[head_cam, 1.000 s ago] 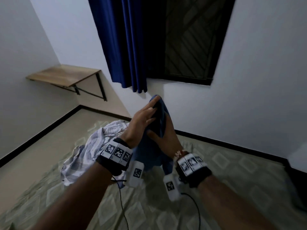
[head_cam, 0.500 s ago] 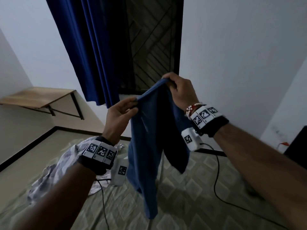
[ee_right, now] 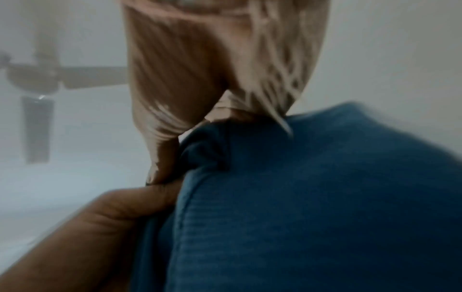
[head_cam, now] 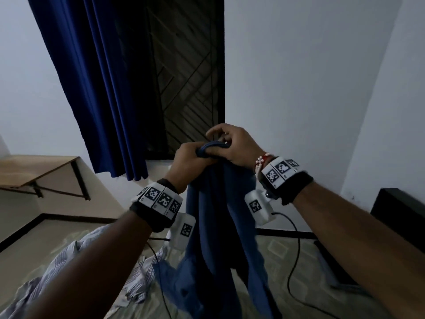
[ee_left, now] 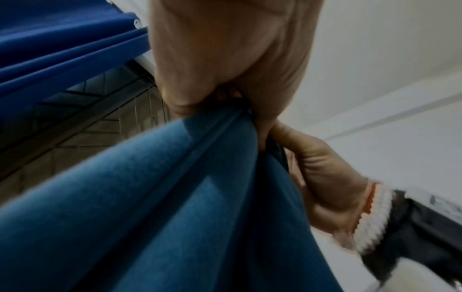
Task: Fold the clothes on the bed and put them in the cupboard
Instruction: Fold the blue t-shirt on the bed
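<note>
- Both hands, left [head_cam: 188, 157] and right [head_cam: 232, 143], grip clamped on top edge of blue garment [head_cam: 220, 226], held up above bed [head_cam: 282, 252].
- Fold barely begun, probably.
- Striped shirt [head_cam: 69, 268] unfolded on bed; cupboard unseen.

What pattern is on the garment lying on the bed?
Pale striped fabric garment, clearest in the head view.

Dim light falls on white walls [head_cam: 310, 77] that meet in a corner on the left. A dark window [head_cam: 188, 84] with a diagonal grille is half covered by a blue curtain [head_cam: 103, 88]. A wooden shelf [head_cam: 34, 169] on black brackets hangs at the left, and a dark cabinet [head_cam: 400, 215] stands at the right.
</note>
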